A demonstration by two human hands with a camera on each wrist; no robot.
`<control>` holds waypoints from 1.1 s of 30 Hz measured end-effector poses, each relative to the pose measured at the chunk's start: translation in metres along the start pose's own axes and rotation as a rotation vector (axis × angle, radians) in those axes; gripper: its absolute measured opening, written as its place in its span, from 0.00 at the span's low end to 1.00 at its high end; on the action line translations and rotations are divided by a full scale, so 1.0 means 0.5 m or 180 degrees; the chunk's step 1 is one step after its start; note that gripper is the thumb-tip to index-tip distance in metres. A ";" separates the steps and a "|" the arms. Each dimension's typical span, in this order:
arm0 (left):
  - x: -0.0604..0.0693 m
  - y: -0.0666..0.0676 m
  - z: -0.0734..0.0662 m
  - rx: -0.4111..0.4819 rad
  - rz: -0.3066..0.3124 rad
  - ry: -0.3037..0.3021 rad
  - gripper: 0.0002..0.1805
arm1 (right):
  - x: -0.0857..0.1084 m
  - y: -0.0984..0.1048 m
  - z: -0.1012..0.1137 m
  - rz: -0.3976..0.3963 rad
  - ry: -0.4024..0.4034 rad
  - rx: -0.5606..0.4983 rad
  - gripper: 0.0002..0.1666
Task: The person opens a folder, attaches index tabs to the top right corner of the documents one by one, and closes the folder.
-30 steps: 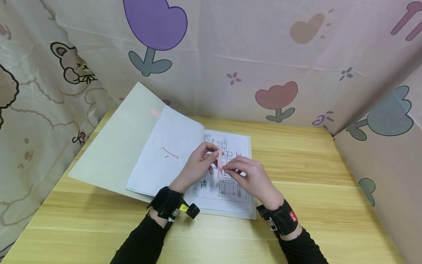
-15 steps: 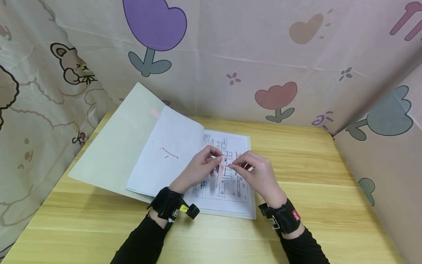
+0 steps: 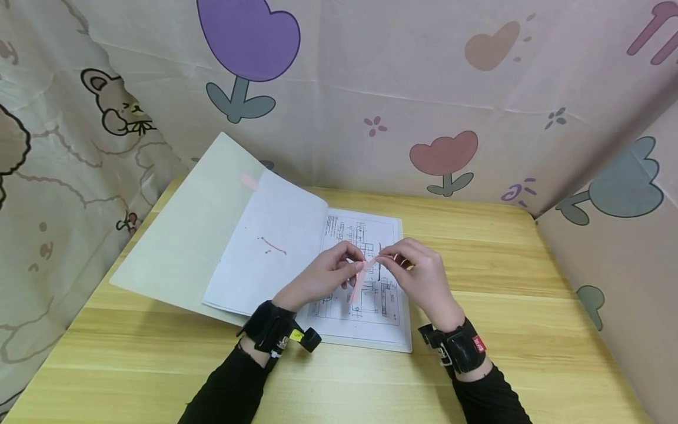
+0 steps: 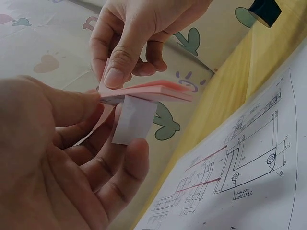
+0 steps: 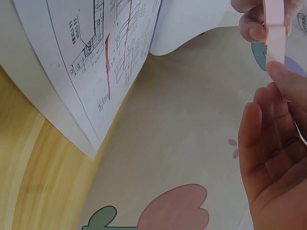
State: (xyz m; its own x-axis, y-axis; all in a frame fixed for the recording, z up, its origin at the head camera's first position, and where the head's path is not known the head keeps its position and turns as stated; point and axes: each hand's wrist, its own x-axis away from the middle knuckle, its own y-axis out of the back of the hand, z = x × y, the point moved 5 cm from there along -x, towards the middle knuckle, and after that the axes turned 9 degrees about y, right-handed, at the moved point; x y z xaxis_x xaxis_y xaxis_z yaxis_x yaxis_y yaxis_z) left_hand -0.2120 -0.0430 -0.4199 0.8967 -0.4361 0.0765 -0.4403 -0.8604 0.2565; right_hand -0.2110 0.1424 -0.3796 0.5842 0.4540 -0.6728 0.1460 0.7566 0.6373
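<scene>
Head view: your left hand (image 3: 324,277) pinches a pink pad (image 3: 358,287) above the open booklet (image 3: 254,268) on the worktop (image 3: 519,312); your right hand (image 3: 422,280) pinches the end of a strip (image 3: 372,262) reaching from it. One pink tab (image 3: 249,182) already juts from the left page's edge, so that one looks done; the strip you hold isn't on a page yet.

Left wrist view: you see what the head view hides, the pad's layered edge and a white flap (image 4: 135,120) hanging beneath.

Right wrist view: the strip bridges your hands, though whether it has parted from the pad is hard to tell.
</scene>
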 end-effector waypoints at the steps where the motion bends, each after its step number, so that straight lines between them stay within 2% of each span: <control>1: -0.001 0.000 0.001 -0.0006 0.0010 -0.0008 0.11 | 0.000 0.000 0.000 -0.0004 -0.0010 0.0013 0.09; 6: -0.001 -0.002 0.002 -0.0027 0.0047 -0.0008 0.10 | 0.001 0.002 -0.003 -0.0055 -0.0061 0.0064 0.10; 14: 0.000 -0.004 0.003 -0.0043 0.0078 0.0112 0.09 | 0.003 0.010 -0.016 -0.0161 -0.0159 0.0167 0.09; 18: 0.001 -0.005 0.003 -0.0139 0.0089 0.0134 0.09 | 0.007 0.019 -0.034 -0.0365 -0.0283 0.0273 0.07; 23: 0.003 -0.009 -0.002 -0.0407 0.0127 0.0072 0.12 | 0.012 0.036 -0.052 -0.0615 -0.0347 0.0266 0.07; 28: 0.011 -0.013 -0.004 -0.0522 0.0089 0.0010 0.10 | 0.013 0.040 -0.062 -0.0604 -0.0422 0.0212 0.07; 33: 0.031 -0.030 -0.002 -0.0631 0.0122 -0.0035 0.09 | 0.015 0.041 -0.068 -0.0538 -0.0615 0.0157 0.07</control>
State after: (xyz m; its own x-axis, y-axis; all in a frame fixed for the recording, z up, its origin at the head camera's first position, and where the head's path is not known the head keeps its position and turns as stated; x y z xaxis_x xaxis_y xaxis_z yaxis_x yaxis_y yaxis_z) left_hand -0.1913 -0.0366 -0.4219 0.8784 -0.4713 0.0796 -0.4555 -0.7748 0.4384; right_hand -0.2310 0.1773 -0.3846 0.6891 0.2213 -0.6900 0.2906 0.7880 0.5428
